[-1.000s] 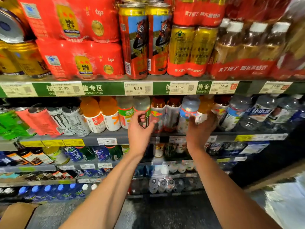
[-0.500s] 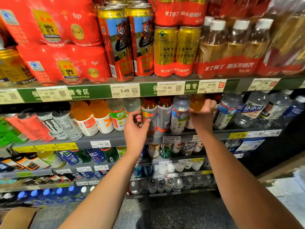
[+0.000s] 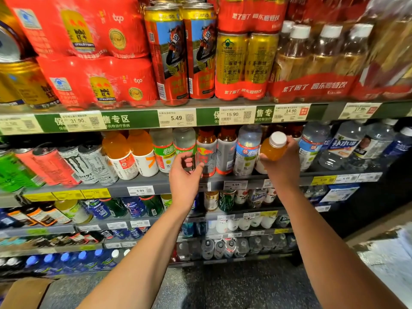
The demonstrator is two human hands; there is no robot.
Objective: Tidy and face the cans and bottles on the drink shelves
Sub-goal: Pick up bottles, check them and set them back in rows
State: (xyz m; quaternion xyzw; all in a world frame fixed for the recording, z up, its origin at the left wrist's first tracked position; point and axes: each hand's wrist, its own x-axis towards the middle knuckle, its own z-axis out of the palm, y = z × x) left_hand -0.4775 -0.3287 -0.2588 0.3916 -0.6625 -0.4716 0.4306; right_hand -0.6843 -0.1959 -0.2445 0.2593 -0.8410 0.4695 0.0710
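The right hand's fingers [image 3: 289,144] curl round an orange bottle [image 3: 273,148] with a white cap, holding it tilted, cap toward the camera, just in front of the second shelf [image 3: 156,185]; the right hand [image 3: 283,161] wraps its lower body from behind. Left of the orange bottle, the left hand [image 3: 185,177] hovers with fingers [image 3: 186,158] loosely curled and spread, holding nothing, its thumb tip just at the front of a grey bottle [image 3: 206,152] with a red label. Between the grey bottle and the orange bottle stand a second grey one and a clear bottle [image 3: 247,150] with a blue label. Further left of the orange bottle come green-labelled bottles [image 3: 163,150], orange drinks with white sleeves [image 3: 131,152] and leaning cans [image 3: 89,162]. Right of the orange bottle, water bottles [image 3: 343,146] stand in a row. Above the orange bottle, the top shelf carries tall cans [image 3: 169,54], gold cans in red wrap [image 3: 245,63] and red multipacks [image 3: 93,50], with price tags [image 3: 177,118] along its edge. Below the orange bottle, lower shelves hold more drinks, too small to tell apart
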